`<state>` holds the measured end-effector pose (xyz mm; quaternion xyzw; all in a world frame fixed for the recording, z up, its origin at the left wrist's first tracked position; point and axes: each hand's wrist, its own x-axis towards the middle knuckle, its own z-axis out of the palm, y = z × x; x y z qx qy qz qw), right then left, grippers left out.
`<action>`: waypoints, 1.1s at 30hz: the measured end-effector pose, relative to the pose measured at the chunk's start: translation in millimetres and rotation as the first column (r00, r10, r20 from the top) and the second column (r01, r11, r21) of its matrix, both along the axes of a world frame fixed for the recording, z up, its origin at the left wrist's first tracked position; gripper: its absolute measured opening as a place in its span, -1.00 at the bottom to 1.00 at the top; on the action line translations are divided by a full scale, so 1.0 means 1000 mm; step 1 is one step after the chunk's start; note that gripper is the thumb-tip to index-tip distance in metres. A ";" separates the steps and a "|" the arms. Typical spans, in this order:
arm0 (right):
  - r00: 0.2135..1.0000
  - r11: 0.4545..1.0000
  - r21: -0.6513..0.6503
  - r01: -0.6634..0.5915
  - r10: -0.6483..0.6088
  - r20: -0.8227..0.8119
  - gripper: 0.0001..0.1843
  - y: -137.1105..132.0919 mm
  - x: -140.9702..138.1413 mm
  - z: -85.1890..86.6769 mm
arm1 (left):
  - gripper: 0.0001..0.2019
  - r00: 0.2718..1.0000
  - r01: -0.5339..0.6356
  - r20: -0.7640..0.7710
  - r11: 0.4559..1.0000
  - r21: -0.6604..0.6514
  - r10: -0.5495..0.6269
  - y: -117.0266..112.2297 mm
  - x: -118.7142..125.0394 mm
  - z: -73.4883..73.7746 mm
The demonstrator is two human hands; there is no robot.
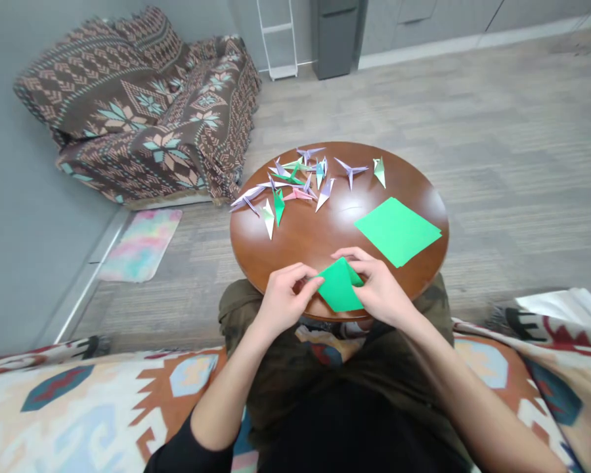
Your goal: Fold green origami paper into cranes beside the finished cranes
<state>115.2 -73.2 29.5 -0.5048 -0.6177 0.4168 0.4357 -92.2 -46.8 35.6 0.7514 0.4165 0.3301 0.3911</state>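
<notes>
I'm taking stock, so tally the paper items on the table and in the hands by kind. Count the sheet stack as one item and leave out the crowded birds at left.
Folded green piece, in left hand and right hand: 1
Green sheet stack: 1
Birds apart, a purple bird and a pale green bird: 2
Total: 4

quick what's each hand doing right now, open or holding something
Left hand: closed, pinching the left corner of the folded green paper.
Right hand: closed, holding its right side.

Green paper (339, 287) in both hands (286, 294) (380, 288)
</notes>
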 end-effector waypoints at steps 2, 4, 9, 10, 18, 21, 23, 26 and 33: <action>1.000 1.000 -0.002 0.006 -0.006 0.000 -0.79 0.001 0.002 0.000 | -0.76 1.000 -0.020 0.022 0.999 -0.033 0.021 0.001 0.000 -0.002; 1.000 1.000 0.007 0.015 -0.015 -0.003 -0.81 0.001 0.006 -0.001 | -0.75 0.997 -0.048 0.060 0.994 -0.098 0.054 0.002 -0.001 -0.003; 0.999 0.999 0.011 0.035 -0.035 0.019 -0.89 0.003 0.023 -0.004 | -0.76 0.987 -0.083 0.115 0.970 -0.227 0.111 0.006 -0.007 -0.001; 0.999 0.999 -0.002 0.044 -0.044 0.010 -0.90 0.004 0.027 -0.005 | -0.75 0.984 -0.091 0.130 0.965 -0.247 0.126 0.007 -0.008 -0.001; 0.956 0.971 -0.073 0.226 -0.235 -0.174 -0.68 0.004 0.021 -0.015 | -0.66 0.849 -0.071 0.404 0.831 -0.552 0.341 0.005 -0.004 -0.029; 0.929 0.975 -0.182 0.129 -0.183 -0.322 -0.50 0.004 0.005 -0.022 | -0.63 0.833 -0.032 0.430 0.805 -0.592 0.349 0.000 0.005 -0.038; 0.919 0.972 -0.191 0.139 -0.198 -0.340 -0.63 0.006 -0.001 -0.028 | -0.61 0.834 -0.015 0.429 0.793 -0.609 0.346 -0.002 0.008 -0.041; 0.899 0.963 -0.214 0.164 -0.236 -0.370 -0.61 0.010 -0.001 -0.035 | -0.57 0.827 -0.022 0.432 0.788 -0.616 0.361 -0.003 0.011 -0.040; 0.852 0.942 -0.308 0.136 -0.269 -0.448 -0.51 0.009 -0.002 -0.039 | -0.59 0.800 -0.089 0.490 0.876 -0.474 0.347 -0.002 0.015 -0.039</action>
